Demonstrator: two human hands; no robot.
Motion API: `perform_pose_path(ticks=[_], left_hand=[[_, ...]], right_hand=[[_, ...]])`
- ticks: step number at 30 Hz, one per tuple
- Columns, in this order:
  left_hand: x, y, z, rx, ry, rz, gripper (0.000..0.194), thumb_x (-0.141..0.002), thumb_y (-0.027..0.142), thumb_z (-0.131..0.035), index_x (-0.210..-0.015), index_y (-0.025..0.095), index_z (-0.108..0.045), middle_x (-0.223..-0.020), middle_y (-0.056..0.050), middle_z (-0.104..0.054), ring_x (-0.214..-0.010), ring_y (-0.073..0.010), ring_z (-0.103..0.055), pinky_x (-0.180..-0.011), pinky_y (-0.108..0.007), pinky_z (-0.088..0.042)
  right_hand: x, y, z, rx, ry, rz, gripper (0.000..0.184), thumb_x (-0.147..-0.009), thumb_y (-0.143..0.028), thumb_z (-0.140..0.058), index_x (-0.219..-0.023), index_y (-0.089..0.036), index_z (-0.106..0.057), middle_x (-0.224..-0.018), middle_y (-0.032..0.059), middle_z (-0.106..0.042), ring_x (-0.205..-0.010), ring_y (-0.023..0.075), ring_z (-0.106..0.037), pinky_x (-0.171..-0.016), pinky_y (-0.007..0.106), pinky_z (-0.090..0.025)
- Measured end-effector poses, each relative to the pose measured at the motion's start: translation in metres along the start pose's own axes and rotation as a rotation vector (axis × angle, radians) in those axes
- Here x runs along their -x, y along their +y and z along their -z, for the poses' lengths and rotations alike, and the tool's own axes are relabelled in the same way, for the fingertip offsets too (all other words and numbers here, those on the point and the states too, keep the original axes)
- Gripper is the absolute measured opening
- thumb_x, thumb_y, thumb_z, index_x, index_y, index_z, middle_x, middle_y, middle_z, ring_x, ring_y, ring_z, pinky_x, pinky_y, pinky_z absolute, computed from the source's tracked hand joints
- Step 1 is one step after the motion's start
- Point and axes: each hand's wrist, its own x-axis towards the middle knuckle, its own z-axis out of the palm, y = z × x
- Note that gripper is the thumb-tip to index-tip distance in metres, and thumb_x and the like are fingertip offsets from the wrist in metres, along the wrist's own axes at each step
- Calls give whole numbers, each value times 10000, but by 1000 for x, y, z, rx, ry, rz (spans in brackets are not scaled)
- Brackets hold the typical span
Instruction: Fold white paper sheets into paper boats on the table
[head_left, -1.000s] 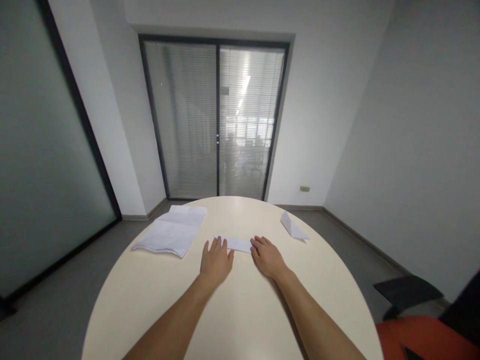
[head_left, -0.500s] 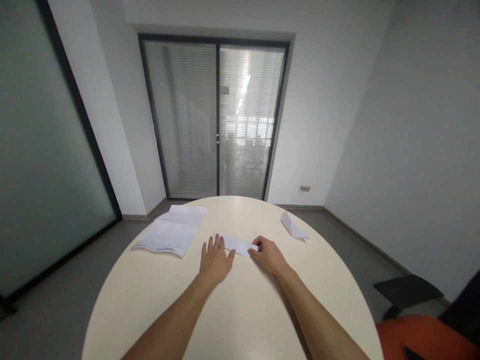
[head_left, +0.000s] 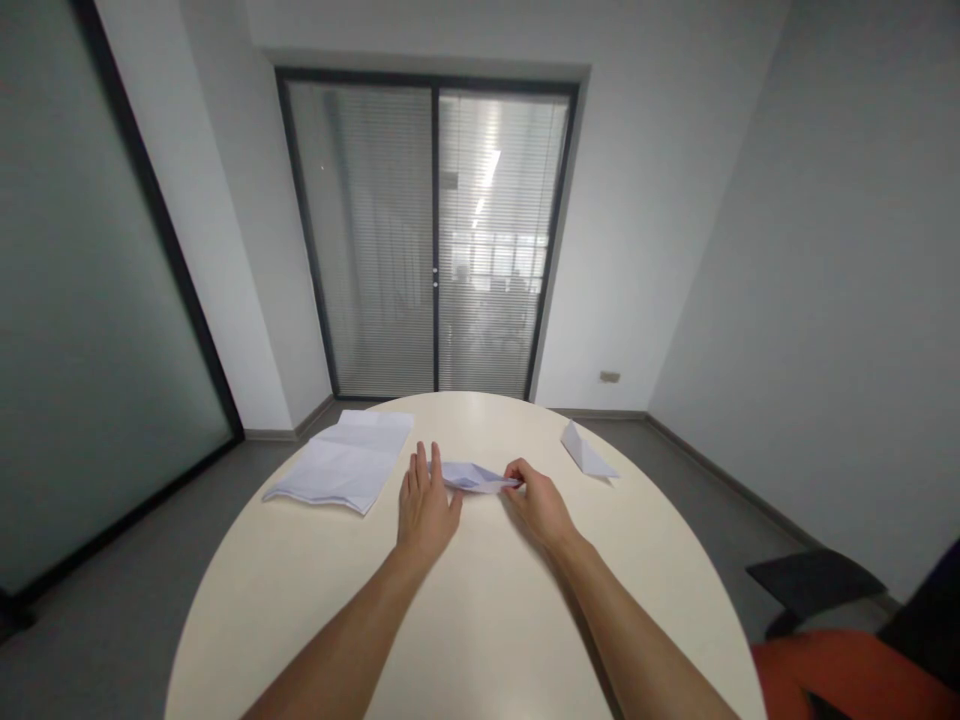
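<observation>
Between my hands is a folded white paper [head_left: 474, 478], partly spread, with its creased layers lifting off the table. My right hand [head_left: 541, 505] pinches its right end between thumb and fingertips. At the paper's left end, my left hand [head_left: 427, 508] stands tipped with its fingers stretched out; the thumb side touches or nearly touches the paper, and the hand hides that end. Both hands are over the middle of the round cream table [head_left: 480, 620].
A stack of white paper sheets [head_left: 345, 460] lies to the left on the table. Toward the right edge stands a small folded paper piece [head_left: 587, 455]. An orange-seated chair [head_left: 847, 670] with a black armrest is beside the table at the lower right.
My right hand has gone from lying flat to pinching the paper's right end. The flat strip has been lifted and its folds opened. My left hand has tilted up from lying flat.
</observation>
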Motion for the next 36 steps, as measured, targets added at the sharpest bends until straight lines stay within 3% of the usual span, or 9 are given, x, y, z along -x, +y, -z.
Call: perform_pose_path(ticks=[4,7,10,13,17,20,25,31,36], left_hand=[[-3,-3,3,-26,19,-44,776,-879,239,-570,-1549,127,-194,-1556,-193,-353,-1423,-343,-338,-1137,-490,-301],[-5,-4,7,-58,-8,-75,635,-867,162,-552,-1475,137,-371,-1368,-155,-572,-1253,-294,-517,-1081,-455,-364],[-6,-2,12,-77,-62,-98,432,-892,130,-512,-1318,180,-558,-1194,-102,-673,-1112,-254,-591,-1031,-418,-393],[-8,1,17,-72,-144,-97,294,-926,137,-477,-1143,216,-658,-1080,-67,-712,-1015,-232,-628,-976,-384,-413],[-10,7,25,-55,-214,-60,256,-949,168,-466,-1088,230,-672,-1030,-59,-722,-978,-224,-648,-927,-355,-425],[-11,11,29,-23,-217,-32,251,-953,188,-456,-1085,228,-665,-1031,-61,-720,-984,-217,-654,-912,-330,-429],[-9,16,32,49,-177,23,253,-974,237,-433,-1152,256,-611,-1069,-26,-716,-931,-192,-670,-791,-282,-458],[-8,20,34,94,-161,29,226,-985,272,-456,-1162,262,-597,-1106,-17,-706,-959,-177,-667,-780,-258,-465],[-7,22,35,223,-201,-60,206,-963,269,-505,-1143,261,-605,-1095,-9,-707,-963,-161,-661,-818,-252,-473]], right_hand=[[0,3,0,9,16,5,207,-801,-195,-546,-992,-254,-598,-904,-1,-705,-821,177,-633,-754,270,-428],[0,5,2,29,20,-4,224,-801,-168,-552,-991,-252,-636,-972,15,-720,-886,184,-647,-801,279,-441],[-1,9,3,76,29,-48,229,-801,-144,-551,-977,-244,-657,-997,25,-720,-924,193,-648,-840,291,-446],[0,13,2,107,71,-109,303,-810,-160,-558,-1096,-234,-631,-1089,43,-691,-920,193,-645,-847,303,-454],[-1,16,0,105,127,-195,588,-807,-239,-612,-1372,-240,-449,-1307,86,-582,-906,192,-647,-805,313,-468],[-1,13,-1,95,142,-249,717,-813,-259,-604,-1464,-247,-304,-1252,80,-604,-849,184,-650,-757,303,-462],[0,6,-6,35,55,-229,649,-836,-232,-560,-1434,-205,-309,-1007,38,-675,-740,162,-642,-665,261,-435],[4,-3,-12,-47,-76,-87,568,-849,-223,-570,-1385,-210,-381,-1139,71,-683,-734,138,-645,-719,267,-470],[7,-11,-12,-29,-155,34,657,-814,-258,-646,-1412,-191,-383,-1151,100,-701,-889,195,-663,-851,318,-475]])
